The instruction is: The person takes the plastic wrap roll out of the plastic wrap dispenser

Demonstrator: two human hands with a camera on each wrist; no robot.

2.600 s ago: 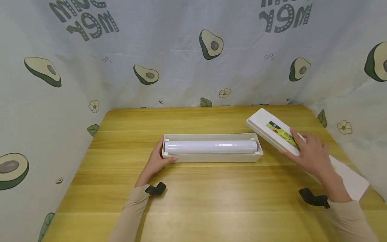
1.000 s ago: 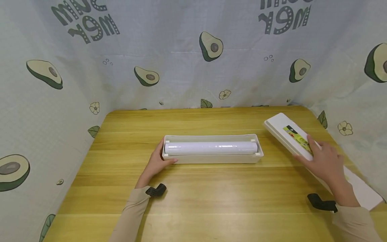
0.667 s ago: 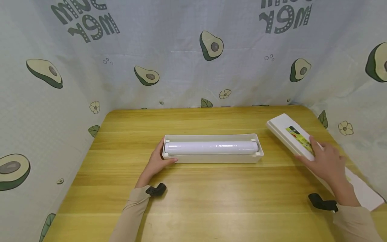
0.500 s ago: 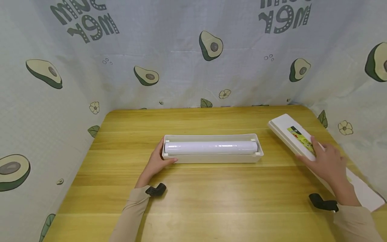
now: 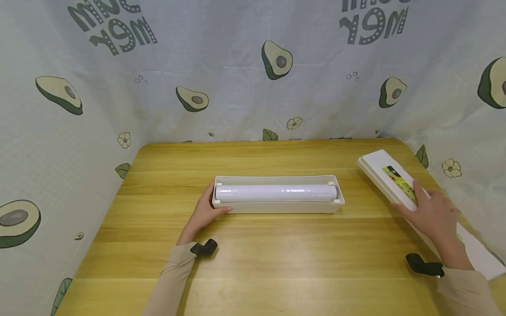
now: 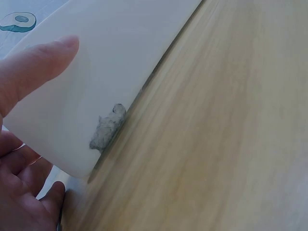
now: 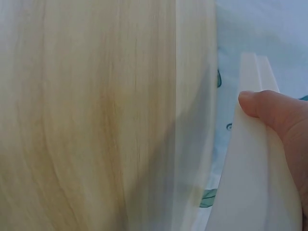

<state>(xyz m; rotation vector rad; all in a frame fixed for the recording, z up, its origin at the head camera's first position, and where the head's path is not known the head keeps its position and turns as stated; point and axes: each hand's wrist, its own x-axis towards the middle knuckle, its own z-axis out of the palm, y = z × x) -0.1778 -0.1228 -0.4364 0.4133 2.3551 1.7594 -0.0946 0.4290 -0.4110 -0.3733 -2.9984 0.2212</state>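
A long white box, likely a cling film dispenser, lies across the middle of the table with its top off. Inside it sits a shiny whitish roll. My left hand grips the box's left end, thumb on the front wall and fingers round the end. In the left wrist view a grey putty-like lump sticks to the box wall's lower edge. At the right, my right hand holds a long white lid, tilted, with a yellow-green label. The right wrist view shows the thumb pressing its side.
The wooden table ends at the right beneath the lid's near end. A curtain printed with avocados hangs behind and on both sides. Each wrist carries a black camera mount.
My right hand has carried the lid rightward, away from the box and toward the table's right edge. The left hand, box and roll have stayed in place.
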